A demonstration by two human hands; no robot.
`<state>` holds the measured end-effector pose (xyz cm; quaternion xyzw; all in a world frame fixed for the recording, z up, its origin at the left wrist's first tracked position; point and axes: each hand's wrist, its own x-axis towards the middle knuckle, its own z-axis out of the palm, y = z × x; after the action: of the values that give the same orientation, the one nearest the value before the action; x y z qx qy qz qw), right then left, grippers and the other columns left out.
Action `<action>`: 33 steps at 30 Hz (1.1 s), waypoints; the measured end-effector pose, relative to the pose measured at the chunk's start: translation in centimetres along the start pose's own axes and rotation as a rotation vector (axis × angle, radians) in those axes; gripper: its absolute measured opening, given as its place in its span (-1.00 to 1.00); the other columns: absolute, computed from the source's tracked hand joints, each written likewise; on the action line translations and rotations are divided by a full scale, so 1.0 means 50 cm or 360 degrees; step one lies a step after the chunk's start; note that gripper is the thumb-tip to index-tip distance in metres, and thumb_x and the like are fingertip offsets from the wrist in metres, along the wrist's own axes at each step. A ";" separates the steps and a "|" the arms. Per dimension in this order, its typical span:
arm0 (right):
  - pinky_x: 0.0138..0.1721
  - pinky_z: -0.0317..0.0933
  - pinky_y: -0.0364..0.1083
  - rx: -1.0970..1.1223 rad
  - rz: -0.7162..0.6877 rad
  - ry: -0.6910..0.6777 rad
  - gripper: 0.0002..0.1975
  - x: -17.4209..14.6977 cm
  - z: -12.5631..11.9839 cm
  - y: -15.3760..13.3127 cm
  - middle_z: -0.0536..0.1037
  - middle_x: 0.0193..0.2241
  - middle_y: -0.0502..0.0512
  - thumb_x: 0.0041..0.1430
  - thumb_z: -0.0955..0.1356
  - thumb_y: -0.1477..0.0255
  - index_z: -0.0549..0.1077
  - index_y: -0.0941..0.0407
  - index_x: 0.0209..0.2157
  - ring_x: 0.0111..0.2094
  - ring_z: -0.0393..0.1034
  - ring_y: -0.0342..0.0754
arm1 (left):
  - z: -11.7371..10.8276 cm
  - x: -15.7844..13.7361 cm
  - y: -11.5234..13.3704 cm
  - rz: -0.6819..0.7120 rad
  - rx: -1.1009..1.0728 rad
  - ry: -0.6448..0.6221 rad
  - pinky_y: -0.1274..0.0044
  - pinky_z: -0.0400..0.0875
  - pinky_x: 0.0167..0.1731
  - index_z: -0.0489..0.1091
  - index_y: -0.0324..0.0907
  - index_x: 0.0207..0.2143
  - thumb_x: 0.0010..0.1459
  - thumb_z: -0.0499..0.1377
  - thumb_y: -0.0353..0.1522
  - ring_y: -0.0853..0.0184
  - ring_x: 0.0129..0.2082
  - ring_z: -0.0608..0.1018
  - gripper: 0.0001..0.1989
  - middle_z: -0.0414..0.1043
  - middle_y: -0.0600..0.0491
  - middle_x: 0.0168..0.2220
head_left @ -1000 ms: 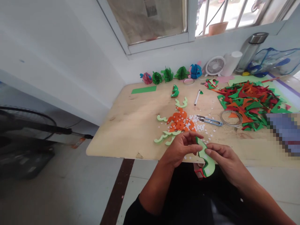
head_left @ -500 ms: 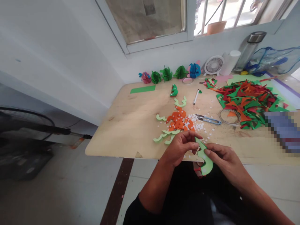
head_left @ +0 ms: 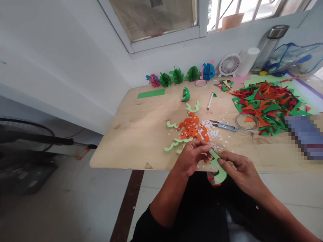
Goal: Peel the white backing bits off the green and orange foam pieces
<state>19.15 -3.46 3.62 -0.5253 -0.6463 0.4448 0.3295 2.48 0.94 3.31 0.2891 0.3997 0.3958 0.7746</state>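
A wavy light-green paper cutout (head_left: 221, 175) with a darker green edge is in front of me at the table's near edge. My right hand (head_left: 238, 168) is closed on its right side, thumb on top. At its upper end, my left hand (head_left: 191, 158) has thumb and fingertips pinched together against the paper; anything small between them is hidden. Just beyond my hands lies a cluster of orange wavy cutouts (head_left: 192, 127) dotted with white squares. Pale green wavy strips (head_left: 171, 146) lie beside it. Small white squares (head_left: 214, 133) are scattered to the right.
Blue-handled thread snips (head_left: 227, 126) lie near a clear tape ring (head_left: 247, 122). A heap of red, orange and green paper scraps (head_left: 267, 106) covers the right side. Folded paper figures (head_left: 177, 76), a small fan (head_left: 229, 65) and a glass bottle (head_left: 266, 48) stand along the wall.
My view has shifted slightly. Both hands stay at the green cutout, with my left fingertips now closer together at its upper end. The things on the table lie as before.
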 end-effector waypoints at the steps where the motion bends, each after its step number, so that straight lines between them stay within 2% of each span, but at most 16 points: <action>1: -0.45 0.29 -0.17 -0.0015 -0.0018 0.0013 -0.73 0.002 0.000 0.000 0.51 -0.53 0.00 0.22 0.26 0.30 0.58 0.09 -0.33 -0.47 0.43 -0.06 | 0.000 0.002 -0.001 0.0004 -0.0035 0.0007 0.62 0.20 -0.58 0.43 -0.28 -0.56 -0.19 0.36 -0.32 0.48 -0.58 0.41 -0.78 0.42 0.06 -0.54; 5: -0.41 0.25 -0.16 -0.0046 -0.0056 0.0062 -0.74 0.011 0.002 0.002 0.55 -0.50 0.01 0.20 0.27 0.33 0.56 0.10 -0.40 -0.46 0.42 -0.07 | 0.001 0.005 -0.001 0.0052 -0.0039 0.0046 0.63 0.20 -0.58 0.46 -0.29 -0.53 -0.18 0.37 -0.31 0.49 -0.56 0.40 -0.78 0.43 0.05 -0.50; 9: -0.46 0.22 -0.16 0.0047 0.0039 0.0135 -0.74 0.016 0.004 0.015 0.50 -0.53 0.01 0.19 0.28 0.29 0.52 0.12 -0.44 -0.51 0.35 -0.08 | 0.002 -0.008 -0.008 0.0018 -0.0002 0.0033 0.64 0.22 -0.57 0.51 -0.27 -0.36 -0.14 0.36 -0.23 0.46 -0.50 0.43 -0.68 0.44 0.04 -0.46; 15: -0.44 0.20 -0.15 0.0158 0.0093 0.0248 -0.74 0.023 0.010 0.033 0.45 -0.52 0.03 0.17 0.30 0.28 0.46 0.14 -0.49 -0.47 0.31 -0.09 | 0.011 -0.025 -0.042 0.0180 0.0160 0.0309 0.63 0.25 -0.55 0.47 -0.25 -0.48 -0.15 0.35 -0.31 0.45 -0.53 0.45 -0.79 0.43 0.08 -0.53; 22: -0.42 0.19 -0.16 0.0112 -0.0034 0.0270 -0.77 0.027 0.010 0.019 0.45 -0.53 0.00 0.18 0.30 0.33 0.47 0.12 -0.48 -0.47 0.33 -0.10 | 0.022 -0.021 -0.049 0.0239 0.0277 0.0389 0.62 0.23 -0.56 0.50 -0.26 -0.52 -0.17 0.34 -0.32 0.44 -0.57 0.43 -0.83 0.42 0.08 -0.62; 29: -0.33 0.31 -0.11 0.0385 0.0066 0.0190 -0.77 0.033 0.003 0.012 0.58 -0.44 0.07 0.13 0.34 0.28 0.53 0.14 -0.37 -0.38 0.45 -0.01 | 0.019 -0.021 -0.046 0.0414 0.0434 0.0451 0.58 0.34 -0.48 0.51 -0.23 -0.52 -0.12 0.32 -0.31 0.44 -0.58 0.43 -0.85 0.47 0.08 -0.58; 33: -0.44 0.30 -0.13 0.0329 0.0104 0.0137 -0.77 0.033 -0.002 0.011 0.55 -0.53 0.05 0.14 0.34 0.27 0.52 0.15 -0.40 -0.49 0.42 -0.06 | 0.016 -0.019 -0.047 0.0463 0.0575 0.0456 0.56 0.37 -0.47 0.52 -0.22 -0.49 -0.09 0.31 -0.30 0.38 -0.54 0.49 -0.85 0.50 0.06 -0.54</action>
<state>19.06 -1.80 3.10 -0.5279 -0.5648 0.4966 0.3946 3.72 -1.18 2.27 0.4180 0.5237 0.4622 0.5809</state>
